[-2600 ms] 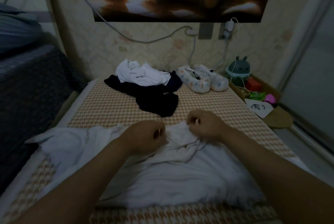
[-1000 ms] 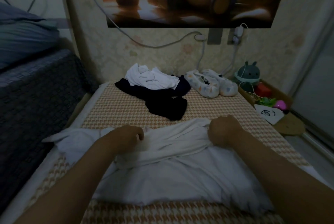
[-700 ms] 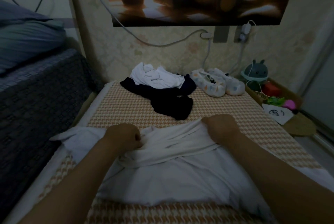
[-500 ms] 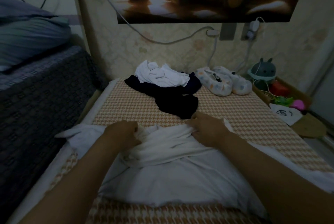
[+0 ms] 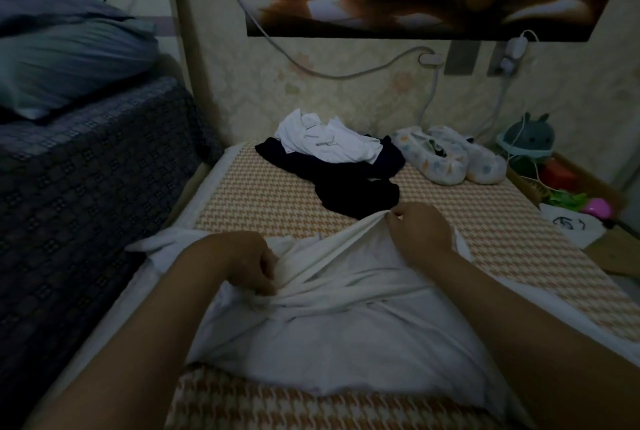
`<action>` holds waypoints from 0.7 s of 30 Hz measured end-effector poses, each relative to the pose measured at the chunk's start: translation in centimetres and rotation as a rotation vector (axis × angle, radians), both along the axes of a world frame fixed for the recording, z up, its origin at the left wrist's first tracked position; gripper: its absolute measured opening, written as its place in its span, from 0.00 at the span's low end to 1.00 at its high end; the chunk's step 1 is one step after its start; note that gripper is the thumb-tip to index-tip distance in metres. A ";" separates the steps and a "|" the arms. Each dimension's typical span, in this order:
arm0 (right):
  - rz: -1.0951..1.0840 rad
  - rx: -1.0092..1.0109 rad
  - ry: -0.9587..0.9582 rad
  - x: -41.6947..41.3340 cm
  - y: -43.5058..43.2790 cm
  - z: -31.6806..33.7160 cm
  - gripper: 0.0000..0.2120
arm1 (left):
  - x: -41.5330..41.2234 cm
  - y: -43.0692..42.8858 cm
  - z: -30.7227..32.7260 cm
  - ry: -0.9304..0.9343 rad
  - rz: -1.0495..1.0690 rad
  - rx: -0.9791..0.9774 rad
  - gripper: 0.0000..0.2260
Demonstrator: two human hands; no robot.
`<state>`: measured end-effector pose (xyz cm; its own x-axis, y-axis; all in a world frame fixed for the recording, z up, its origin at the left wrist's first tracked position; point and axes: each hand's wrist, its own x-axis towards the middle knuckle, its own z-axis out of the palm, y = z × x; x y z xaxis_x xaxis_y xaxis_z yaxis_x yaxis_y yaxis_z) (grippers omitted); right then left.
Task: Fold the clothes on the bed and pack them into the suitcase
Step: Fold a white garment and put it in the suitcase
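Note:
A white garment (image 5: 332,332) lies spread across the near part of the bed (image 5: 277,201), which has an orange houndstooth cover. My left hand (image 5: 239,263) grips a bunched fold of it at the left. My right hand (image 5: 419,232) pinches the garment's far edge and holds it lifted a little off the bed. Farther back lie a dark navy garment (image 5: 353,187) and a crumpled white garment (image 5: 325,142) on top of it. No suitcase is in view.
A pair of pale patterned slippers (image 5: 446,159) sits at the far right of the bed by the wall. A box with toys and a green round figure (image 5: 526,138) stands right of the bed. A higher dark-covered bed with a pillow (image 5: 62,62) borders the left side.
My hands first spread apart along the garment's far edge, then my right hand came back toward the middle and now lifts the edge. My left hand keeps its grip on the bunched fold.

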<state>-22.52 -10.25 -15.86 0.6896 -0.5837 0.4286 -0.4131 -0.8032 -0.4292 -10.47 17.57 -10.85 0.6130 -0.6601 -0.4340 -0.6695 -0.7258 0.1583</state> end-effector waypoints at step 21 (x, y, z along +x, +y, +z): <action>0.418 0.188 0.524 -6.6 -3.9 0.8 0.18 | -1.7 -5.3 -5.0 -0.407 -0.384 -0.539 0.18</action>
